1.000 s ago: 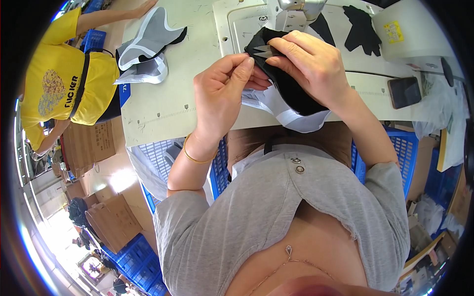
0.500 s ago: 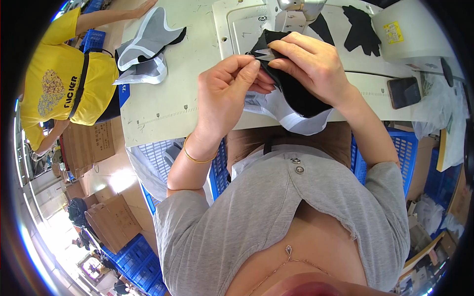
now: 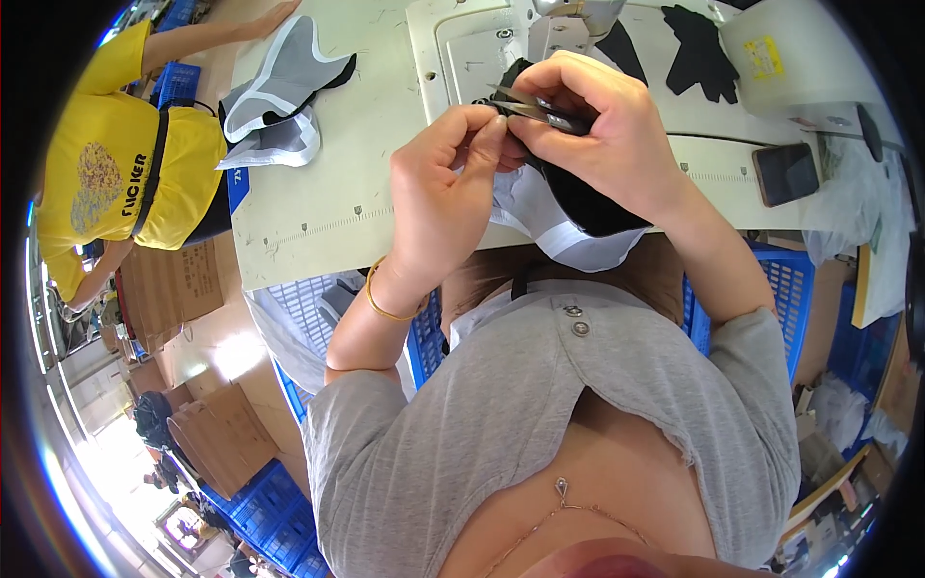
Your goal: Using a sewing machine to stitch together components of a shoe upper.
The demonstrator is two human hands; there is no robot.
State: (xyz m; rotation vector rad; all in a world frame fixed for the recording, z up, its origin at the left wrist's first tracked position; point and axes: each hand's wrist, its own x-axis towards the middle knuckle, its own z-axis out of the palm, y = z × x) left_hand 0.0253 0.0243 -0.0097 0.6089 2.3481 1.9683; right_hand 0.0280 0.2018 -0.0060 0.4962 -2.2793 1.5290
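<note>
In my right hand [image 3: 621,140] is a pair of small dark thread snips [image 3: 551,116], its pointed blades parted and aimed left. Their tips lie just above the fingertips of my left hand [image 3: 436,183], which pinches the edge of a black fabric piece [image 3: 590,204]. This piece hangs beneath my right hand, joined to or lying over a white and grey fabric part [image 3: 544,223] at the table's front edge. My fingers cover the exact spot at the blade tips.
A sewing machine [image 3: 578,14] stands behind my hands on the pale table [image 3: 356,183]. Left lie grey-white fabric pieces [image 3: 279,82]; right are black fabric pieces [image 3: 696,58] and a phone [image 3: 785,173]. A person in yellow [image 3: 178,173] stands at left. Blue crates [image 3: 780,289] sit below.
My right hand has turned and drawn the snips up, so more of their blades and handle show above the fabric. The left hand keeps its pinch, almost in place.
</note>
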